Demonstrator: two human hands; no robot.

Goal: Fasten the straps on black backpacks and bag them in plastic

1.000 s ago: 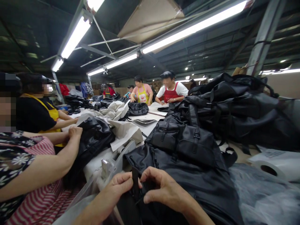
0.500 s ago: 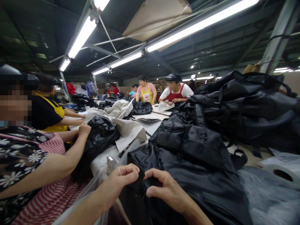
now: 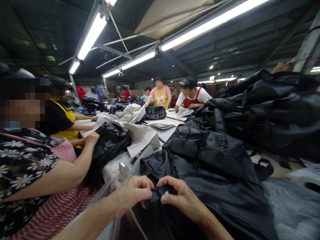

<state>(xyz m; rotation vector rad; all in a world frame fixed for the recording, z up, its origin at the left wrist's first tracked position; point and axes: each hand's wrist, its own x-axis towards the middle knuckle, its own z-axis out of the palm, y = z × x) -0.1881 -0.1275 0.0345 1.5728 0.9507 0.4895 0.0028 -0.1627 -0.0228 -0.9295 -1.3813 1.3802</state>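
Observation:
A black backpack [image 3: 215, 186] with two front pockets and buckled straps lies across the near part of the table. At its near left edge, my left hand [image 3: 137, 191] pinches a small black buckle [image 3: 156, 196] between thumb and fingers. My right hand [image 3: 177, 193] grips the other side of the same buckle, thumb below and forefinger above. Between the two hands the buckle shows a small shiny spot on its right. Dark material hangs below the fingers, its details too dark to make out.
A large pile of black bags [image 3: 280, 116] rises at the right, with clear plastic [image 3: 292, 206] beside a white roll. At left, a person's hands rest on another black bag [image 3: 110, 140]. Crumpled paper [image 3: 143, 135] lies mid-table. Several people stand further back.
The black buckle has come into view between my hands, and my right thumb and forefinger have closed on it. The whole view has shifted slightly, moving the scene to the right.

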